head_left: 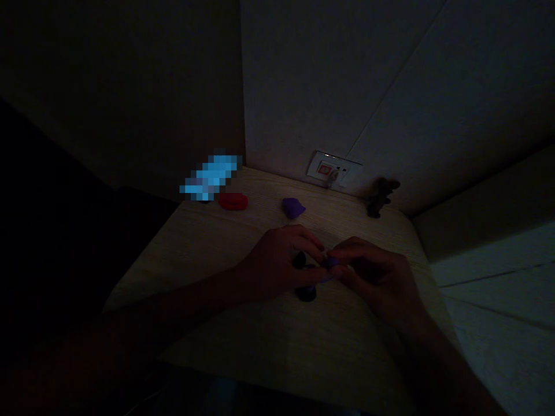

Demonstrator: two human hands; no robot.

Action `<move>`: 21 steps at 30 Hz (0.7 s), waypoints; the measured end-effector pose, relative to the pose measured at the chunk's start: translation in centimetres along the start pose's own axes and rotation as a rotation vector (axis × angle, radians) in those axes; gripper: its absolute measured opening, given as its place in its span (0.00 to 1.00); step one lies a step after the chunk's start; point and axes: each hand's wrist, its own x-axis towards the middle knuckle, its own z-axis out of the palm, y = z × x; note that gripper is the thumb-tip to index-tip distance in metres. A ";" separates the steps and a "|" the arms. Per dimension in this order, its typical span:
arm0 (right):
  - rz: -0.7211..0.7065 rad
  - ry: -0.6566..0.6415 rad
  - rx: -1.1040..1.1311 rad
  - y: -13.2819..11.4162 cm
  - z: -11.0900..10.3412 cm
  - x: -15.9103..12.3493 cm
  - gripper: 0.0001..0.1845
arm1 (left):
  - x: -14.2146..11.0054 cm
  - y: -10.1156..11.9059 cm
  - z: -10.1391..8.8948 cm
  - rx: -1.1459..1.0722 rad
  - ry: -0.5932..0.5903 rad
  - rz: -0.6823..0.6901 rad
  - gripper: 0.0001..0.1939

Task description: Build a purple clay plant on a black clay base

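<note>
In the dim light, a small piece of purple modelling clay is pinched between the fingertips of both hands. My left hand reaches in from the left, its thumb and fingers closed towards the piece. From the other side my right hand grips it between thumb and fingers. Beneath the left fingers is a black object with a rounded base, partly hidden by them; its kind is too dark to make out. A larger purple clay lump lies on the table beyond my left hand.
On the wooden tabletop, a red clay-like lump lies beside a glowing pixelated screen. A dark knobbly figure stands at the back right. Behind it all, a socket plate is on the wall.
</note>
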 end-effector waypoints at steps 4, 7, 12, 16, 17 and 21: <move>0.002 -0.018 -0.001 0.1 -0.1 0.0 0.05 | 0.0 0.0 0.0 -0.005 -0.002 0.009 0.06; 0.001 -0.010 0.000 0.2 -0.1 -0.1 0.06 | 0.1 0.2 0.1 0.003 0.004 0.002 0.06; 0.018 0.001 0.001 0.2 -0.1 -0.2 0.08 | 0.1 0.1 0.1 0.005 0.016 0.005 0.06; 0.021 0.016 0.010 0.0 -0.1 -0.3 0.10 | 0.2 -0.2 0.1 0.023 0.015 0.037 0.07; 0.018 0.010 0.015 -0.1 -0.1 -0.3 0.09 | 0.2 -0.2 0.1 0.030 0.015 0.037 0.07; 0.040 0.026 0.018 -0.3 -0.1 -0.3 0.09 | 0.2 -0.1 0.2 0.023 0.024 0.026 0.07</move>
